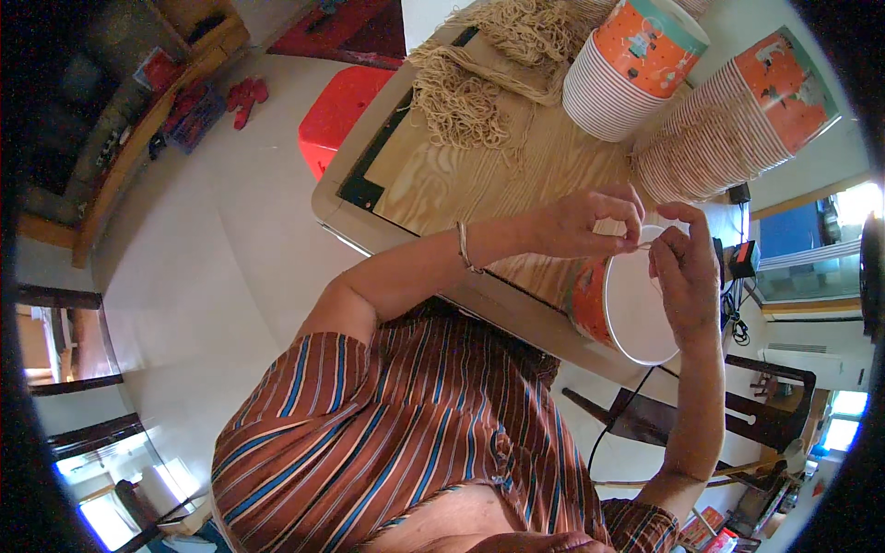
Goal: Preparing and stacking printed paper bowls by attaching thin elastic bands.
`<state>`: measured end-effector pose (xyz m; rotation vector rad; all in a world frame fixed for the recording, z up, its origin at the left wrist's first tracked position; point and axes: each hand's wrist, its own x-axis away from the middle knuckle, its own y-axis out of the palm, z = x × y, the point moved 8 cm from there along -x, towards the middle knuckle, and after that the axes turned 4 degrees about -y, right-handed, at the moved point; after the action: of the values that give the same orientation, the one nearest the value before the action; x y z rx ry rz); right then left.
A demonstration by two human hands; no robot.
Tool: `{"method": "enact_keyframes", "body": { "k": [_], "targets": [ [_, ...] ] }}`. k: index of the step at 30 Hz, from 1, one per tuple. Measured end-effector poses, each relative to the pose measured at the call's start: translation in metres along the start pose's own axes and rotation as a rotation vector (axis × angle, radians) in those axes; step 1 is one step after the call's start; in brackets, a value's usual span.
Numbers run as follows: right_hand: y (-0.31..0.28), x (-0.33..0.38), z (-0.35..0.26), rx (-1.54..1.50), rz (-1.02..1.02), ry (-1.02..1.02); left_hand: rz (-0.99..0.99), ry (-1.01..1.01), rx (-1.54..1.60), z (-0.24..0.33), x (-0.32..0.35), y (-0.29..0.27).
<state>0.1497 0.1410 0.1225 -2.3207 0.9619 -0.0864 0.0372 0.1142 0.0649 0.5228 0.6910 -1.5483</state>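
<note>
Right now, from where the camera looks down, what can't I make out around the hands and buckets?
All in the head view:
- Pale strand: too fine to trace; the left hand and right hand seem to hide its ends.
- Single bucket: the right hand covers part of its rim.
- Twine pile: cut off by the top edge.
- Right-hand bucket stack: loose twine covers some rims.

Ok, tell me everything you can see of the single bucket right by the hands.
The bucket looks like paper: orange outside with some green and a printed pattern, white inside, with a round white rim. It is open, no lid on it, its mouth toward the picture's right; whether upright or tipped is unclear. It is at the table's near edge. The right hand overlaps its mouth; contact can't be told.
</note>
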Motion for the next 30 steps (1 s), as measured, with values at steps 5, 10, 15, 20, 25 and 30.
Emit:
{"method": "enact_keyframes", "body": {
  "k": [5, 10, 15, 20, 25, 30],
  "targets": [
    [-0.003, 0.005, -0.009, -0.083, 0.082, 0.007, -0.056, 0.005, 0.002, -0.004, 0.001, -0.002],
    [-0.009, 0.013, -0.020, -0.114, 0.169, 0.001, -0.082, 0.074, -0.069, 0.004, 0.004, -0.001],
    [-0.012, 0.014, -0.007, -0.153, 0.175, 0.007, -0.043, -0.065, -0.075, -0.003, 0.012, -0.001],
    [-0.013, 0.012, -0.007, -0.186, 0.197, 0.011, -0.037, -0.095, -0.096, 0.005, 0.010, 0.004],
    [-0.014, 0.014, -0.010, -0.177, 0.192, 0.021, -0.029, -0.056, -0.227, 0.010, 0.005, 0.012],
    [-0.015, 0.015, -0.008, -0.176, 0.177, 0.018, 0.056, -0.068, -0.328, 0.010, 0.002, 0.016]
  ]
}}
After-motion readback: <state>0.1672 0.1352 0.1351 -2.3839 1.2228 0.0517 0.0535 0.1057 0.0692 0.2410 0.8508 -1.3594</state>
